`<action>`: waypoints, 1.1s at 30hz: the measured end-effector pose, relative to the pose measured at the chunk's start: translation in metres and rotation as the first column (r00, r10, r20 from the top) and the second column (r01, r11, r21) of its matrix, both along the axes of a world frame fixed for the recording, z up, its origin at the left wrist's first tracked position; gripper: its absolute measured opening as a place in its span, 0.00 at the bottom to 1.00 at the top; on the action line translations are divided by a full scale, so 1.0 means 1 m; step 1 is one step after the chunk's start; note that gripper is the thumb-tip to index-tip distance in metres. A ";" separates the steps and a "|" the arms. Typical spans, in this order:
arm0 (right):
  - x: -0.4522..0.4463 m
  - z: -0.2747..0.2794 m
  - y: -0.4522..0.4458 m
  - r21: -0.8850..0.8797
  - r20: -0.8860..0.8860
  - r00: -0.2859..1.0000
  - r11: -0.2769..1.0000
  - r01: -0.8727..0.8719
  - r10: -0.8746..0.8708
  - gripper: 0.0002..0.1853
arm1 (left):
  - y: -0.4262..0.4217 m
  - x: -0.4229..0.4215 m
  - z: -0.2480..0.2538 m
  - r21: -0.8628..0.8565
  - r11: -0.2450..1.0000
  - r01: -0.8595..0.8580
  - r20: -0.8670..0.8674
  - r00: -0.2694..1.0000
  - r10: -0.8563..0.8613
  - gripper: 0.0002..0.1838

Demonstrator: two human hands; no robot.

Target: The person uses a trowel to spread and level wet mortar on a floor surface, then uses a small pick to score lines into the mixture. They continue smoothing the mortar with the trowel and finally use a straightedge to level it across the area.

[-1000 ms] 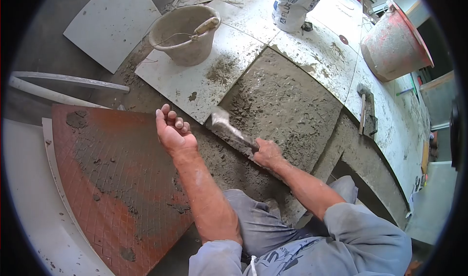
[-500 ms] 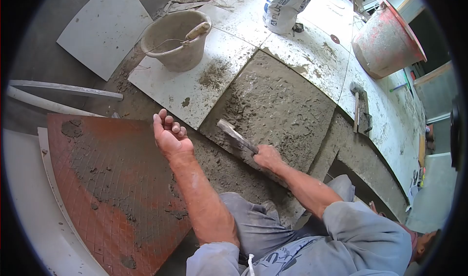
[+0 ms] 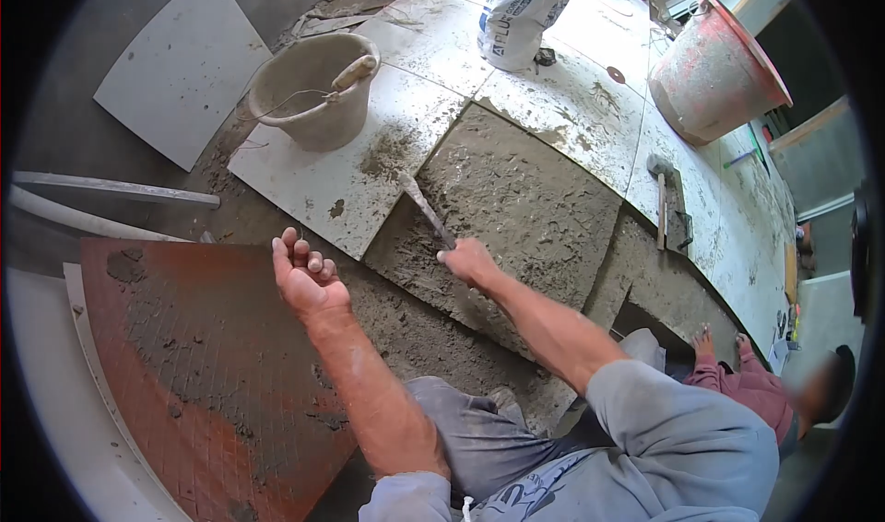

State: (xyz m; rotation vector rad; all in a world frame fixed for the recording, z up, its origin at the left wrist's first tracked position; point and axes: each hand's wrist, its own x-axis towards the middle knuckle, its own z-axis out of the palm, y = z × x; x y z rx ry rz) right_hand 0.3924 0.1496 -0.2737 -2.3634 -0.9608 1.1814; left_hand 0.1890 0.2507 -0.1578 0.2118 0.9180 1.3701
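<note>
My right hand (image 3: 468, 262) grips a trowel (image 3: 427, 211), its narrow, mortar-smeared blade seen nearly edge-on. The blade lies over the near left part of a square bed of wet grey mortar (image 3: 525, 199), its tip close to the edge of a white tile (image 3: 304, 186). Palm up and fingers loosely curled, my left hand (image 3: 312, 273) hangs empty between that tile and a reddish, mortar-streaked board (image 3: 212, 338).
A grey bucket (image 3: 318, 121) stands on the white tiles, with a printed bag (image 3: 516, 24) behind. Farther right are a red bucket (image 3: 710, 80) and a hammer (image 3: 661, 199). A loose tile (image 3: 180, 70) leans at left. A co-worker in a pink sleeve (image 3: 737, 388) crouches at lower right.
My right hand and the trowel have moved up and left over the mortar, toward the white tile's edge. The co-worker's hands and sleeves have come into view at right.
</note>
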 end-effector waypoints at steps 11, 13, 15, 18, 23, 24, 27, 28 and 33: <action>-0.043 -0.006 -0.094 -0.027 -0.052 0.997 0.998 -0.062 0.061 0.16 | 0.010 0.020 -0.003 -0.038 0.999 -0.008 -0.021 1.000 0.008 0.11; -0.045 0.014 -0.099 0.093 0.051 0.992 0.989 -0.117 0.112 0.16 | 0.008 0.018 -0.006 -0.036 0.999 0.008 -0.009 1.000 -0.009 0.11; -0.042 0.013 -0.111 0.122 0.060 0.989 0.983 -0.138 0.132 0.16 | 0.010 0.018 -0.012 -0.035 0.999 0.024 -0.004 1.000 -0.024 0.11; -0.033 -0.029 -0.113 0.046 0.111 0.987 0.992 -0.118 0.113 0.16 | 0.013 0.026 -0.014 -0.027 0.998 0.051 0.013 0.999 -0.050 0.11; -0.039 -0.008 -0.114 -0.086 0.122 0.988 0.993 -0.083 0.093 0.16 | 0.005 0.054 0.002 -0.065 0.996 0.064 -0.065 0.996 -0.068 0.11; -0.045 0.005 -0.122 -0.029 0.066 0.993 0.995 -0.098 0.100 0.16 | 0.000 0.052 0.000 -0.078 0.994 0.077 -0.083 0.993 -0.084 0.11; -0.043 0.023 -0.122 0.094 0.030 0.986 0.982 -0.165 0.162 0.17 | 0.007 0.047 -0.005 -0.045 0.997 0.063 -0.091 0.994 -0.067 0.12; -0.042 0.024 -0.124 0.134 0.031 0.980 0.971 -0.200 0.198 0.17 | 0.010 0.045 -0.009 -0.043 0.997 0.060 -0.094 0.994 -0.064 0.12; -0.024 -0.016 -0.101 -0.157 0.061 0.994 0.984 -0.085 0.095 0.19 | 0.005 0.052 -0.004 -0.039 0.997 0.067 -0.131 0.989 -0.071 0.12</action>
